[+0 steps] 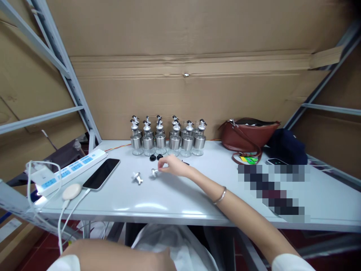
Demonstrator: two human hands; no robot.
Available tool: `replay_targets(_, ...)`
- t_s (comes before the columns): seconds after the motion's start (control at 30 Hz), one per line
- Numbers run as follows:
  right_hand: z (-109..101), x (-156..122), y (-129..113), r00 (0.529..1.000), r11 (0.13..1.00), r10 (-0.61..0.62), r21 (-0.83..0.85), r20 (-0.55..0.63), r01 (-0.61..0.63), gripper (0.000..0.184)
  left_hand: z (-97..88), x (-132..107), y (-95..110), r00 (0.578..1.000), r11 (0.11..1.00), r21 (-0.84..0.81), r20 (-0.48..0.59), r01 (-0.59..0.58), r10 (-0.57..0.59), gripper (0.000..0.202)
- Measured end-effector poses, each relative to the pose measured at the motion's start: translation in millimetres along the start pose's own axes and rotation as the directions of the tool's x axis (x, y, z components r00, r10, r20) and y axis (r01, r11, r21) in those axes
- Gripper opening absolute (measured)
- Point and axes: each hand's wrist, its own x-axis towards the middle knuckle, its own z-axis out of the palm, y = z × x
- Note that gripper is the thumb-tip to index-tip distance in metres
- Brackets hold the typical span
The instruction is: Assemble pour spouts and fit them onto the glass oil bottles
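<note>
My right hand (170, 165) reaches over the table with thumb and fingers pinched on a silver-white pour spout (154, 172). To its left, another pour spout (137, 177) lies on the tabletop. Just beyond the hand sit two small black ring-like parts (152, 157). Behind them stand rows of glass bottles with steel bands (160, 141), most topped with pour spouts and dark flip lids. A small dark piece (185, 162) shows partly behind my right wrist. My left arm (118, 256) crosses the bottom edge; its fingers are hidden.
On the left of the table (146, 205) are a white power strip (72, 171), a phone (102, 174) and a round white charger (72, 191) with cables. A brown handbag (245, 137), a dark blue cap (287, 146) and a blurred-out patch are right. Cardboard (186, 101) walls the back.
</note>
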Motion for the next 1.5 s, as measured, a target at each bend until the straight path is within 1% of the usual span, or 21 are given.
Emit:
replay_targets(0.07, -12, -9, 2, 0.999, 0.996, 0.041, 0.08, -0.022, -0.039, 0.015, -34.7, -2, -2, 0.991, 0.991, -0.036, 0.044, -0.126, 0.128, 0.019)
replay_targets(0.1, -18, -13, 4, 0.998, 0.99, 0.061, 0.129, -0.02, -0.058, 0.013, -52.9, -1, -6, 0.971, 0.972, -0.061, 0.058, -0.228, 0.231, 0.02)
replay_targets(0.13, -24, -18, 5, 0.997, 0.98, 0.079, 0.182, -0.008, -0.076, 0.012, -69.8, 2, -13, 0.945, 0.944, -0.058, -0.054, -0.325, 0.322, 0.025)
replay_targets(0.17, -29, -24, 7, 0.996, 0.967, 0.092, 0.237, 0.016, -0.093, 0.012, -83.7, 6, -23, 0.905, 0.951, -0.008, -0.309, -0.309, 0.292, 0.026)
replay_targets(0.2, -35, -29, 9, 0.994, 0.951, 0.099, 0.29, 0.046, -0.108, 0.012, -93.7, 12, -37, 0.782, 0.965, 0.076, -0.571, -0.252, 0.249, 0.027)
replay_targets(0.23, -40, -34, 12, 0.991, 0.934, 0.103, 0.336, 0.082, -0.125, 0.014, -99.0, 19, -52, 0.623, 0.969, 0.163, -0.743, -0.186, 0.245, 0.027)
replay_targets(0.27, -46, -40, 14, 0.987, 0.916, 0.108, 0.375, 0.117, -0.145, 0.017, -99.9, 26, -69, 0.546, 0.977, 0.154, -0.811, -0.147, 0.21, 0.025)
replay_targets(0.33, -55, -50, 17, 0.973, 0.877, 0.116, 0.44, 0.199, -0.194, 0.023, -91.8, 38, -98, 0.45, 0.99, 0.105, -0.882, -0.099, 0.139, 0.009)
replay_targets(0.37, -59, -54, 18, 0.966, 0.858, 0.119, 0.466, 0.228, -0.216, 0.025, -85.1, 43, -109, 0.419, 0.994, 0.081, -0.902, -0.078, 0.106, 0.01)
replay_targets(0.4, -62, -57, 18, 0.961, 0.84, 0.121, 0.49, 0.248, -0.232, 0.027, -78.4, 46, -116, 0.411, 0.995, 0.072, -0.907, -0.068, 0.094, 0.014)
replay_targets(0.47, -66, -62, 18, 0.956, 0.807, 0.119, 0.535, 0.27, -0.251, 0.03, -67.8, 49, -120, 0.438, 0.995, 0.079, -0.894, -0.062, 0.098, 0.025)
replay_targets(0.57, -67, -64, 15, 0.952, 0.768, 0.105, 0.585, 0.288, -0.262, 0.032, -61.0, 48, -115, 0.532, 0.99, 0.123, -0.835, -0.073, 0.143, 0.037)
replay_targets(0.63, -66, -64, 13, 0.951, 0.751, 0.099, 0.605, 0.292, -0.264, 0.031, -60.2, 46, -114, 0.581, 0.987, 0.142, -0.799, -0.068, 0.155, 0.039)
replay_targets(0.77, -69, -65, 14, 0.957, 0.732, 0.102, 0.631, 0.27, -0.256, 0.029, -63.2, 44, -121, 0.644, 0.99, 0.138, -0.755, -0.029, 0.125, 0.034)
replay_targets(0.9, -76, -68, 16, 0.961, 0.734, 0.115, 0.631, 0.25, -0.252, 0.028, -68.9, 43, -122, 0.726, 0.991, 0.134, -0.68, -0.019, 0.106, 0.031)
replay_targets(1.0, -76, -69, 13, 0.951, 0.743, 0.101, 0.613, 0.293, -0.268, 0.027, -69.5, 43, -115, 0.78, 0.988, 0.151, -0.616, -0.019, 0.109, 0.034)
replay_targets(1.13, -68, -66, 5, 0.934, 0.76, 0.081, 0.585, 0.347, -0.283, 0.023, -64.4, 45, -110, 0.84, 0.984, 0.18, -0.531, -0.017, 0.111, 0.029)
replay_targets(1.23, -63, -63, -1, 0.928, 0.754, 0.072, 0.589, 0.365, -0.29, 0.023, -61.0, 48, -111, 0.857, 0.984, 0.178, -0.506, -0.007, 0.098, 0.026)
replay_targets(1.3, -63, -63, -3, 0.933, 0.747, 0.071, 0.601, 0.354, -0.285, 0.027, -59.8, 49, -113, 0.846, 0.985, 0.17, -0.526, 0.006, 0.085, 0.022)
replay_targets(1.4, -68, -65, -1, 0.957, 0.75, 0.104, 0.611, 0.269, -0.253, 0.031, -58.2, 48, -114, 0.809, 0.985, 0.17, -0.583, 0.025, 0.08, 0.021)
replay_targets(1.5, -77, -70, 6, 0.973, 0.766, 0.151, 0.601, 0.177, -0.228, 0.033, -56.1, 44, -117, 0.755, 0.983, 0.181, -0.649, 0.036, 0.092, 0.025)
